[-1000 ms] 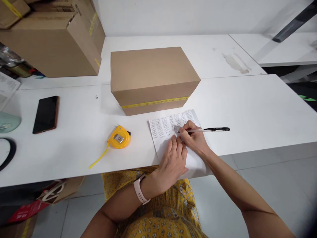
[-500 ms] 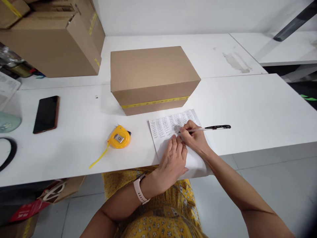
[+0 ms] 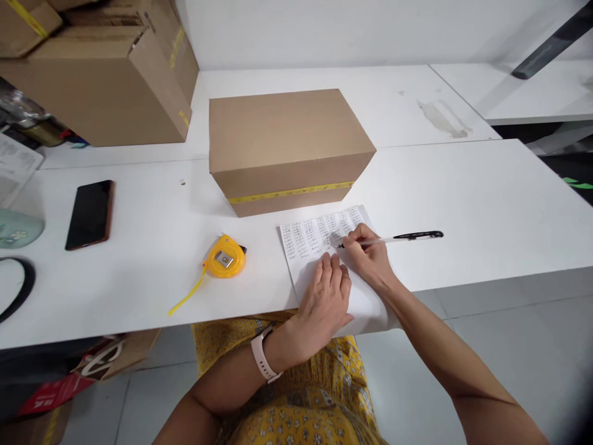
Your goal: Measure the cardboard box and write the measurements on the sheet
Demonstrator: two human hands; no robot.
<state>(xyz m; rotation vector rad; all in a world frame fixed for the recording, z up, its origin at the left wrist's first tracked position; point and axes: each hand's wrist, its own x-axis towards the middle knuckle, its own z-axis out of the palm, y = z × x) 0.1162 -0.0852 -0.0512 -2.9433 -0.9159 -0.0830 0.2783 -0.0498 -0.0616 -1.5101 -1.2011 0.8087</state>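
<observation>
A pen (image 3: 403, 237) with a clear barrel and black grip is pinched in my right hand (image 3: 369, 256), its tip at the written rows. Below it lies a white sheet of paper (image 3: 365, 306), its upper part covered with columns of small handwriting and its lower end reaching past the table edge. My left hand (image 3: 325, 296) rests flat on the paper, fingers stretched out, left of the pen. Just beyond the sheet stands a closed cardboard box (image 3: 291, 133) with yellow tape along its front. To the left sits a yellow tape measure (image 3: 225, 256), its blade a little out.
On the left of the white table (image 3: 463, 204) lies a dark phone (image 3: 90, 214), near a pale green cup-like object (image 3: 21, 228). More cardboard boxes (image 3: 106, 86) are stacked at the back left. A dark post (image 3: 551, 43) rises at the back right.
The pen has shifted slightly to the right with my right hand, its tip moving along the row. My left hand stays in place on the paper.
</observation>
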